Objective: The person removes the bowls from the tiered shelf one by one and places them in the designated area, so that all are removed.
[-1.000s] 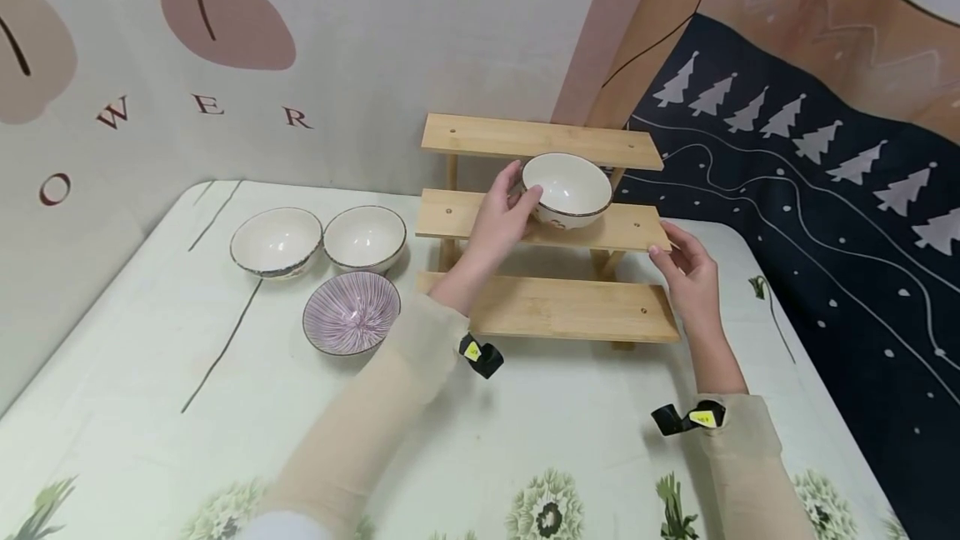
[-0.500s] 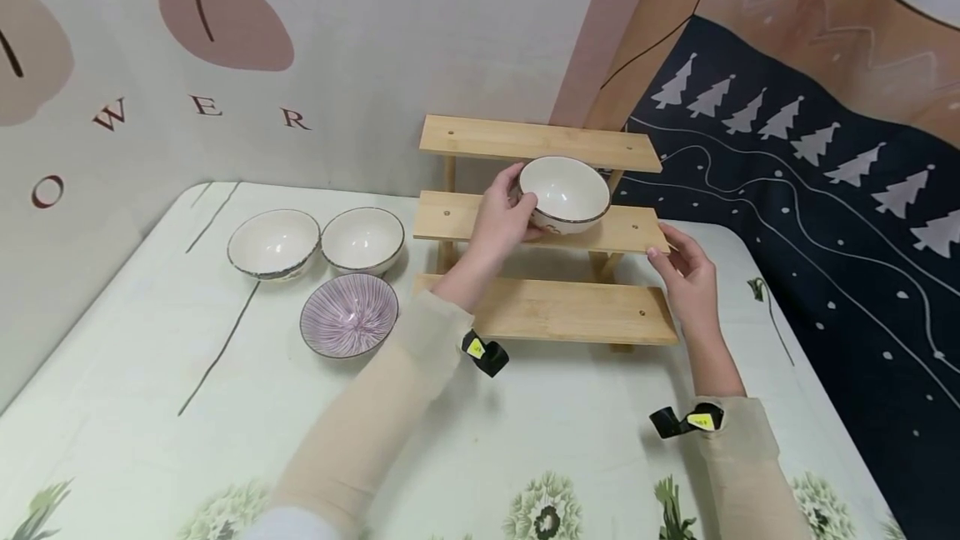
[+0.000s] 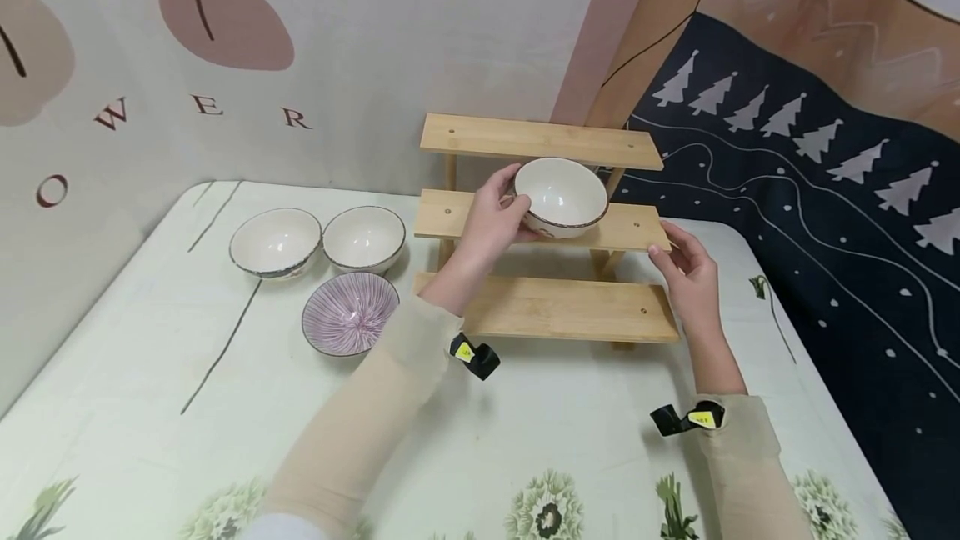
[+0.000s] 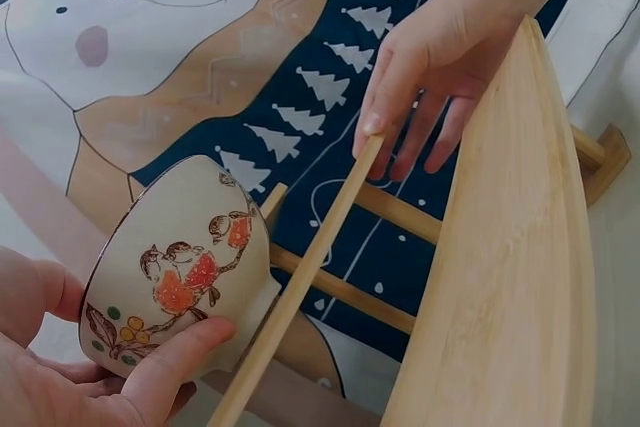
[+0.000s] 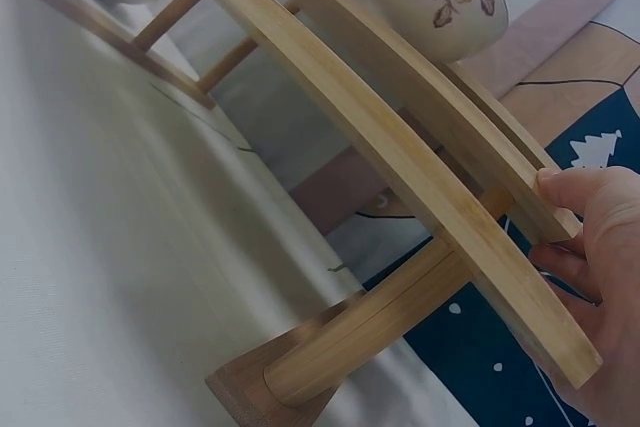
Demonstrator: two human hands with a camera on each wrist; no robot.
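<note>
A white bowl point(image 3: 561, 198) with a dark rim is at the middle board point(image 3: 621, 225) of a three-step wooden stand. Orange-and-brown flowers decorate its outside in the left wrist view. My left hand point(image 3: 491, 219) grips this bowl from its left side, thumb on the outer wall. The bowl's foot is right by the board; whether its full weight rests there I cannot tell. At the right end of the same board, my right hand point(image 3: 688, 273) pinches the wood between thumb and fingers, as the right wrist view point(image 5: 595, 247) also has it.
Left of the stand, two white bowls, one farther left point(image 3: 276, 244) and one nearer the stand point(image 3: 364, 240), sit close together, with a purple-striped bowl point(image 3: 350, 315) in front. The stand's top board point(image 3: 540, 140) and bottom board point(image 3: 562, 308) lie above and below. A printed cloth wall point(image 3: 360, 65) backs the table.
My left hand has shifted the bowl slightly to the left and toward the front of the middle board. The right hand keeps its place on the board's end.
</note>
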